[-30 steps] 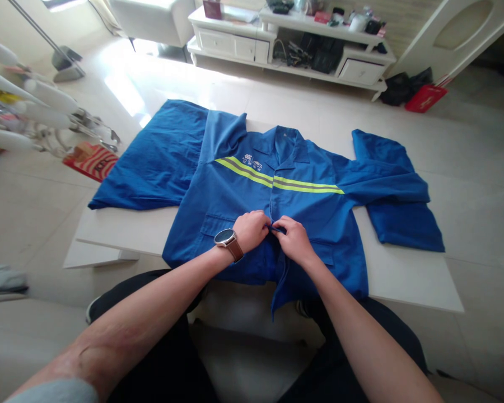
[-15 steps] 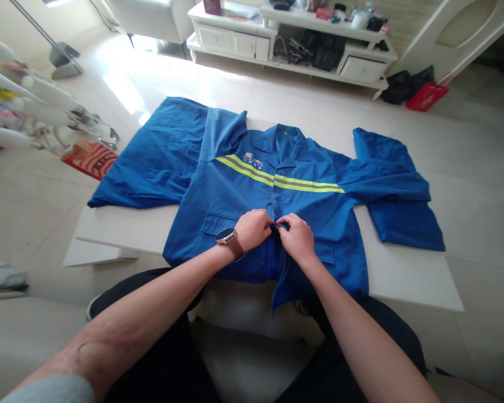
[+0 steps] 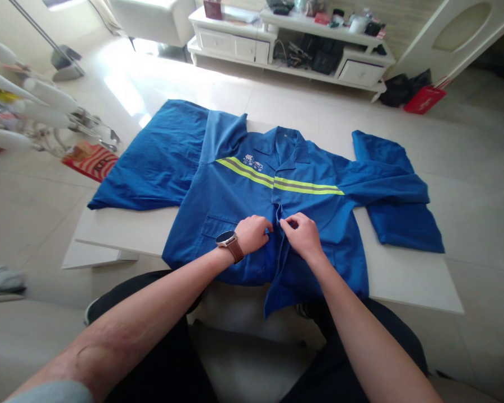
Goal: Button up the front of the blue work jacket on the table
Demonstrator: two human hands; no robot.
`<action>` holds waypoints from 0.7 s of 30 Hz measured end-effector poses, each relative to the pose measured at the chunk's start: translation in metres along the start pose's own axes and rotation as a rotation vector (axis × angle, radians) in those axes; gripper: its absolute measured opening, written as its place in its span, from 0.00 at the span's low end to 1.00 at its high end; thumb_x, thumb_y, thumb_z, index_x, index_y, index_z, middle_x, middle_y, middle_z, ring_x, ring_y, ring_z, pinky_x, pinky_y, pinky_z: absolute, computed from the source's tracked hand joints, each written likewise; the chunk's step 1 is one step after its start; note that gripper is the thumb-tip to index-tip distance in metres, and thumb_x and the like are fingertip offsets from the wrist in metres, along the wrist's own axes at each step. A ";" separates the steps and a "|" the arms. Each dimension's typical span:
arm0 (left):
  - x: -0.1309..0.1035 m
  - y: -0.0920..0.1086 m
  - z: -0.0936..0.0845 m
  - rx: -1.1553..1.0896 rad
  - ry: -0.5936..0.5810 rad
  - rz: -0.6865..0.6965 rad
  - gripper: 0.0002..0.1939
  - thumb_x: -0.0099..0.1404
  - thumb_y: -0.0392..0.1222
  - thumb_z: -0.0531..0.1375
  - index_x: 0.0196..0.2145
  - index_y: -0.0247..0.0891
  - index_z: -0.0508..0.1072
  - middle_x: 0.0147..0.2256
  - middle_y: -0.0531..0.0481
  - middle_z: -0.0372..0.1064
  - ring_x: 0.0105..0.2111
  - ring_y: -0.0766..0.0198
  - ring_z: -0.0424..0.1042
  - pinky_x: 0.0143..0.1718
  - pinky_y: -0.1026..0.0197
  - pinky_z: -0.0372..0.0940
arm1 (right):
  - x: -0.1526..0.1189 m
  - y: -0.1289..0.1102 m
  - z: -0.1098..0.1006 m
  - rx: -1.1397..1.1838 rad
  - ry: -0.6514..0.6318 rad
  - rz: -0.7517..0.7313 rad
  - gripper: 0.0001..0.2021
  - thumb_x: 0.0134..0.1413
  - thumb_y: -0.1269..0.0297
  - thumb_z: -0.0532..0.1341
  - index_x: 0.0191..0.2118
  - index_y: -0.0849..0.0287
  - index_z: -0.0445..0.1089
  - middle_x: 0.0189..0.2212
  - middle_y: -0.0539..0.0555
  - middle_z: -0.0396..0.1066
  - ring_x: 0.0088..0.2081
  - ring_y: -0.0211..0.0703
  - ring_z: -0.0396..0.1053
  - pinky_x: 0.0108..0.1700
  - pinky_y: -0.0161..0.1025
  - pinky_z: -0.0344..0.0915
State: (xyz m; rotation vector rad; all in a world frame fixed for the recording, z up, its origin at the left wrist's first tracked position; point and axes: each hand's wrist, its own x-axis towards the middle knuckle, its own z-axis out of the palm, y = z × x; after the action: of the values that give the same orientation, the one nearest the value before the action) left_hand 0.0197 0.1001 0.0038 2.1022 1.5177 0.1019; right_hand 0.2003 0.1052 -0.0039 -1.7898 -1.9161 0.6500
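Fingertips that had met at the middle of the blue jacket [image 3: 235, 196] a moment earlier were now apart, with a narrow gap between your left hand [image 3: 254, 232] and right hand [image 3: 303, 235]. A length of the front edge [image 3: 282, 252] showed between them, lifted and slightly wavy, so the two halves did not lie flat together below the reflective stripe [image 3: 308, 186]. Your right thumb and forefinger appeared to pinch that edge. Your left fingers were curled low over the other half, just beside the opening; you could not tell from this view whether they gripped any cloth. The watch [image 3: 225, 239] sat on your left wrist.

The jacket lay face up on the white table [image 3: 415, 274], its collar [image 3: 292, 146] away from you and its lower hem towards your knees, one front corner hanging past the near side. Broad blue cloth [image 3: 151, 162] spread out at the left, and folded blue cloth [image 3: 407, 226] lay partly under the sleeve on the right.

Beyond were the shiny tiled floor [image 3: 331, 109], a low white cabinet [image 3: 218, 42] with small items on top, a pale armchair [image 3: 151, 22], and a red bag [image 3: 425, 99] beside a black one.
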 end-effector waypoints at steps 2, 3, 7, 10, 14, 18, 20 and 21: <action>0.000 0.001 0.002 0.028 0.004 0.011 0.15 0.61 0.35 0.60 0.43 0.47 0.81 0.38 0.48 0.78 0.41 0.56 0.77 0.43 0.58 0.69 | -0.001 -0.002 0.001 -0.024 -0.024 -0.002 0.12 0.60 0.59 0.59 0.29 0.55 0.77 0.33 0.52 0.75 0.34 0.42 0.71 0.40 0.36 0.62; 0.000 0.001 0.003 0.040 0.005 0.012 0.15 0.61 0.35 0.59 0.43 0.47 0.81 0.38 0.48 0.78 0.41 0.55 0.77 0.43 0.58 0.69 | -0.002 -0.003 0.002 -0.041 -0.030 0.000 0.12 0.60 0.60 0.59 0.29 0.55 0.77 0.33 0.52 0.76 0.35 0.42 0.71 0.40 0.36 0.62; 0.001 0.000 0.005 0.071 -0.008 -0.026 0.13 0.62 0.37 0.59 0.42 0.48 0.81 0.39 0.47 0.78 0.40 0.54 0.77 0.42 0.57 0.69 | -0.004 -0.009 -0.001 -0.073 -0.033 0.023 0.12 0.58 0.62 0.59 0.28 0.54 0.77 0.31 0.52 0.76 0.35 0.42 0.72 0.38 0.35 0.61; 0.002 -0.002 0.006 0.084 -0.009 -0.060 0.12 0.63 0.38 0.58 0.42 0.47 0.79 0.39 0.47 0.78 0.40 0.54 0.77 0.41 0.57 0.69 | -0.005 -0.011 -0.004 -0.067 -0.030 0.023 0.11 0.57 0.63 0.60 0.27 0.53 0.77 0.30 0.51 0.77 0.35 0.42 0.73 0.37 0.36 0.61; 0.002 -0.005 0.008 0.109 -0.002 -0.067 0.11 0.64 0.38 0.58 0.44 0.46 0.75 0.39 0.48 0.78 0.40 0.54 0.77 0.39 0.58 0.68 | -0.006 -0.010 -0.007 -0.057 -0.037 0.029 0.10 0.56 0.63 0.61 0.27 0.53 0.78 0.29 0.51 0.77 0.34 0.43 0.73 0.36 0.36 0.61; 0.002 -0.005 0.009 0.136 -0.008 -0.044 0.10 0.65 0.38 0.57 0.45 0.44 0.72 0.39 0.47 0.76 0.40 0.56 0.76 0.41 0.58 0.68 | -0.005 -0.006 -0.006 -0.035 -0.048 0.026 0.08 0.55 0.63 0.63 0.28 0.53 0.78 0.30 0.50 0.77 0.34 0.42 0.73 0.38 0.35 0.63; 0.001 -0.005 0.010 0.154 -0.002 -0.017 0.11 0.64 0.38 0.59 0.45 0.43 0.72 0.42 0.45 0.75 0.45 0.54 0.74 0.44 0.56 0.68 | -0.004 -0.004 -0.005 -0.031 -0.066 0.020 0.06 0.54 0.64 0.64 0.28 0.53 0.78 0.31 0.50 0.77 0.34 0.41 0.73 0.39 0.35 0.63; 0.001 -0.005 0.010 0.166 0.004 -0.006 0.12 0.63 0.39 0.60 0.46 0.42 0.72 0.44 0.44 0.74 0.48 0.52 0.73 0.46 0.55 0.69 | -0.004 -0.004 -0.005 -0.033 -0.078 0.016 0.06 0.54 0.65 0.64 0.29 0.53 0.78 0.31 0.49 0.77 0.34 0.41 0.73 0.40 0.36 0.63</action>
State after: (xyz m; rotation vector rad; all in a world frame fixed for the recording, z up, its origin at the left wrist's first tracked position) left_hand 0.0195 0.0986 -0.0077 2.2261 1.5833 -0.0225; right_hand 0.2006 0.1014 0.0019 -1.8273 -1.9760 0.7069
